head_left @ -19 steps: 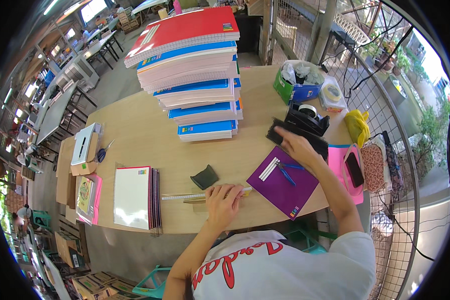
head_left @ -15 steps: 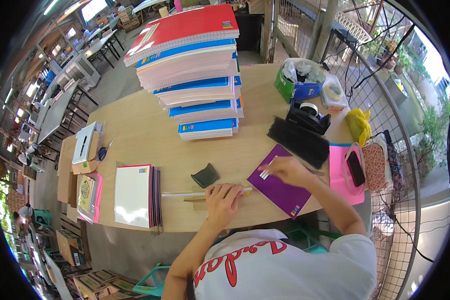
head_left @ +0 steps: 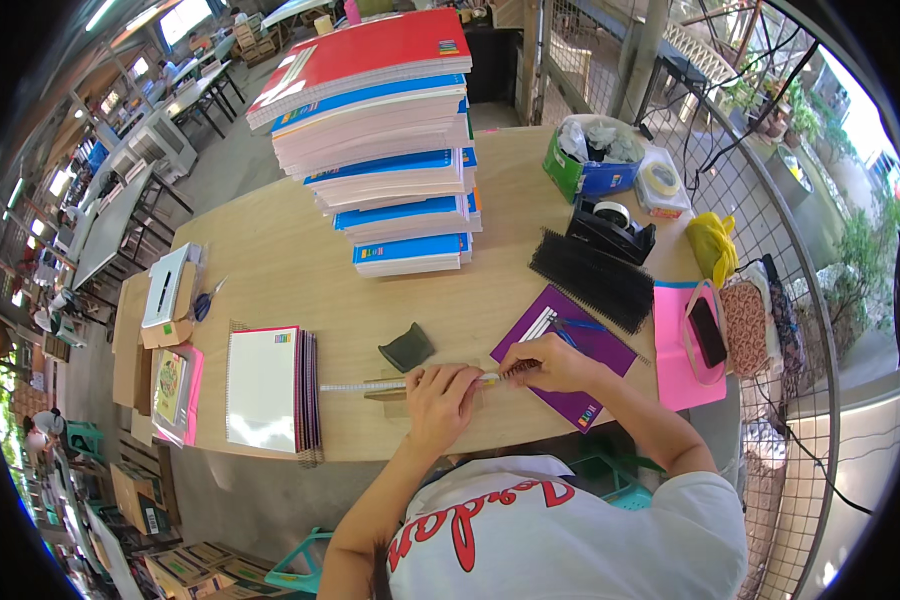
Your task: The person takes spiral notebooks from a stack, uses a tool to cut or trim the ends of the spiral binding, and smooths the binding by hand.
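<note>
My left hand (head_left: pixel 440 400) is closed over a narrow white strip (head_left: pixel 355 387), which looks like the edge of a thin page stack held on end. Beneath it shows a tan piece (head_left: pixel 383 397). My right hand (head_left: pixel 560 365) pinches a short dark wire coil (head_left: pixel 520 369) close to the strip's right end. Under the right forearm lies a purple notebook cover (head_left: pixel 612 355), with blue-handled pliers (head_left: pixel 580 324) on it. A dark curved block (head_left: pixel 407 347) rests just beyond my left hand. Left of it lies a pile of spiral notebooks (head_left: pixel 262 390).
Tall stacks of page blocks (head_left: pixel 410 255) stand at the back. Many black wire coils (head_left: pixel 592 280) lie at right, before a black tape dispenser (head_left: pixel 610 230) and a box of plastic bags (head_left: pixel 592 160). Scissors (head_left: pixel 207 300) lie left. A phone (head_left: pixel 708 332) rests on a pink folder (head_left: pixel 675 380).
My right hand has moved left and nearer, from over the purple cover to the strip's right end. A dark coil now shows in its fingers, and the pliers are uncovered.
</note>
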Available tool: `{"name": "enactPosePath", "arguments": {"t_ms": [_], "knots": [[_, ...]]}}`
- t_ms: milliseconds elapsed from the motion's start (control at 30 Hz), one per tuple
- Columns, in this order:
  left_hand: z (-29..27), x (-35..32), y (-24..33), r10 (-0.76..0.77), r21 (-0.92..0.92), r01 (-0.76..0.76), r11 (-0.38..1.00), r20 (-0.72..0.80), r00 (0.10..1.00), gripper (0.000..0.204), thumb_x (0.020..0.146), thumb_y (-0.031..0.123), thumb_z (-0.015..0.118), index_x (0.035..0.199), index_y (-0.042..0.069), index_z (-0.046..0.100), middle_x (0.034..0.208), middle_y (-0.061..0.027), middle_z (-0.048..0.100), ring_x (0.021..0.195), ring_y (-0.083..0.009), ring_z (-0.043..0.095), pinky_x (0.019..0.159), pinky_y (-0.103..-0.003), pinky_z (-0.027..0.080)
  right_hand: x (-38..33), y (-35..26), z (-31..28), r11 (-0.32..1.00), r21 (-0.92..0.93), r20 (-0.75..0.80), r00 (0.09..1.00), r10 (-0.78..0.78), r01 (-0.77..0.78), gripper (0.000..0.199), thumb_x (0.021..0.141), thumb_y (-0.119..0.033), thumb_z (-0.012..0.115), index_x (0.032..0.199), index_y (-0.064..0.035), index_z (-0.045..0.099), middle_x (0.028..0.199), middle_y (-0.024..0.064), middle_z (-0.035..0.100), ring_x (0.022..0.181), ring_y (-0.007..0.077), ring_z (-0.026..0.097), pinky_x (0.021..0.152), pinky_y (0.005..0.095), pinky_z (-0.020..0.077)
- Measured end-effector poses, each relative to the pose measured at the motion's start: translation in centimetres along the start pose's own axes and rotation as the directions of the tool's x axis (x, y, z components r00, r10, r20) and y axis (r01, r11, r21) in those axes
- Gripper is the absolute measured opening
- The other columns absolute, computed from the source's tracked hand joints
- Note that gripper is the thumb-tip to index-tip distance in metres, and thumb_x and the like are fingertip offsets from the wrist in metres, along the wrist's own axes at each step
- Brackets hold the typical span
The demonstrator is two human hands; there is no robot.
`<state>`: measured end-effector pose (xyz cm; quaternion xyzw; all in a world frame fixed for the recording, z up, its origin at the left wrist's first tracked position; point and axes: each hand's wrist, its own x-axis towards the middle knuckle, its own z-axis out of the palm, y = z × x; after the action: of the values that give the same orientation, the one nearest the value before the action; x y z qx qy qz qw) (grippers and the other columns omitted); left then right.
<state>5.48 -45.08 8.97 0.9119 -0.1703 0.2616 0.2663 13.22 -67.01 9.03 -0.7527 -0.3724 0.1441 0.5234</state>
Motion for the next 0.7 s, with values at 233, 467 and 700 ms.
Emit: {"name": "enactPosePath", "arguments": {"t_ms": [233,467,700], "knots": [[0.0,0.0,0.0,0.006,-0.008,-0.006,1.000,0.005,1.000,0.017,0.078,0.011,0.075,0.091,0.016,0.067,0.087,0.0032,0.065,0.080,-0.0190,0.060,0.076,-0.037,0.038,-0.6,0.8,0.3,0.982,-0.190,0.076,0.997,-0.008,0.022,0.019,0.084,-0.010,0.073,0.100,-0.0041,0.065,0.082,0.0132,0.066,0.071,0.0296,0.066,0.061,0.0363,0.0510],[-0.3,-0.7,-0.4,0.034,-0.022,-0.034,0.999,0.016,0.999,0.016,0.078,0.011,0.075,0.091,0.016,0.066,0.088,0.0035,0.065,0.081,-0.0194,0.060,0.077,-0.037,0.038,-0.7,-1.3,1.0,0.911,-0.384,0.017,0.988,-0.155,0.149,0.026,0.083,-0.014,0.073,0.104,-0.0080,0.059,0.096,0.0096,0.065,0.074,0.0331,0.066,0.061,0.0412,0.0520],[-0.5,-1.5,-0.7,0.033,-0.049,-0.031,0.998,0.041,0.999,0.017,0.078,0.014,0.075,0.091,0.016,0.065,0.092,0.0028,0.065,0.082,-0.0194,0.060,0.079,-0.039,0.037,0.0,-1.9,2.4,0.848,-0.511,0.111,0.989,-0.097,0.140,0.037,0.083,-0.013,0.072,0.117,-0.0032,0.061,0.104,0.0134,0.063,0.089,0.0287,0.063,0.073,0.0385,0.0541]]}}
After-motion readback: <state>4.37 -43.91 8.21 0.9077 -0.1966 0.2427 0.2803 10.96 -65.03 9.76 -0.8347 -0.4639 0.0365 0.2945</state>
